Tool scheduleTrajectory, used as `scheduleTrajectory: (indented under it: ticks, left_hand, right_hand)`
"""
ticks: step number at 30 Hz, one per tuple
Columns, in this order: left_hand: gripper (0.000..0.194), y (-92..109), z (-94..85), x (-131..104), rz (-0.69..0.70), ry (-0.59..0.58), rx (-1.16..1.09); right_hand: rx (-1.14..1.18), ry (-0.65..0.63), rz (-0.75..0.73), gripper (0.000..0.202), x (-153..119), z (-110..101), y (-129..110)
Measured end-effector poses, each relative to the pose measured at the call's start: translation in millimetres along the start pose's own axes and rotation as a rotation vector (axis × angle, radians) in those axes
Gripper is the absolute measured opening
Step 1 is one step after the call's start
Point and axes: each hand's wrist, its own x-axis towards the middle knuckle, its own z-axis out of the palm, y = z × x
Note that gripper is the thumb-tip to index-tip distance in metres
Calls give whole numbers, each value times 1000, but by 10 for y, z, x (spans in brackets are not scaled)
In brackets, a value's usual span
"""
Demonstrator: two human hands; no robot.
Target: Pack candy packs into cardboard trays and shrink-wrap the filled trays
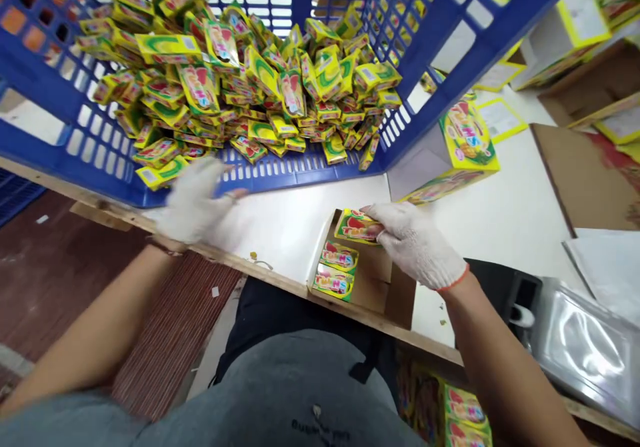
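My right hand, in a white glove with bare fingertips, is closed on a small yellow-and-green candy box. It holds the box at the far end of a shallow cardboard tray. Two more candy boxes lie side by side along the tray's left side. My left hand, gloved the same way and blurred by motion, is just in front of the blue crate. Its thumb and forefinger are apart, with nothing seen between them. A large heap of the same candy boxes fills much of the crate.
A larger printed carton stands right of the crate. Flattened brown cardboard lies at the far right. A weighing scale with a metal pan sits near my right forearm. The table's wooden edge runs before my body.
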Motion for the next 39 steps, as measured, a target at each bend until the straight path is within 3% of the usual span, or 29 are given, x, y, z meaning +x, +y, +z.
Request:
scheduleTrajectory:
  ticks: [1, 3, 5, 9, 14, 17, 19, 24, 27, 30, 34, 36, 39]
  left_hand:
    - [41, -230, -35, 30, -171, 54, 160]
    - [47, -617, -111, 34, -441, 22, 372]
    - [49, -850, -176, -22, -516, -37, 406]
    - [44, -943, -202, -116, -451, 0, 340]
    - [34, -866, -143, -71, -449, 149, 373]
    - [35, -702, -84, -79, -422, 257, 218]
    - [34, -490, -16, -117, -373, 252, -19]
    - [35, 254, 259, -266, -341, 0, -751]
    - [39, 620, 431, -346, -328, -117, -1029]
    - [41, 819, 548, -396, -335, -161, -1151]
    - [41, 908, 578, -409, -366, -206, -1192]
    - [42, 937, 551, -394, -355, -247, -1184]
    - [42, 1020, 533, -358, -354, -297, -1205]
  right_hand:
    - [38, -36, 58, 38, -29, 38, 96]
    - [70, -106, 155, 37, -52, 188, 219]
    - [41, -122, 194, 36, -22, 390, 252]
    - [8, -99, 158, 37, 96, 715, 206]
    - [-229, -128, 195, 38, 137, 821, 135]
    - [-367, -113, 231, 42, 134, 838, 51]
    - [-384, -131, 248, 44, 135, 850, 4]
    - [-369, -195, 175, 50, 91, 891, -22]
    - [-377, -193, 139, 46, 45, 938, -31]
    - [-397, -234, 109, 43, 35, 973, -55]
    - [-328, -254, 34, 39, 72, 935, -5]
    - [-171, -256, 20, 38, 85, 859, 78]
    - [272, -113, 126, 38, 42, 684, 191]
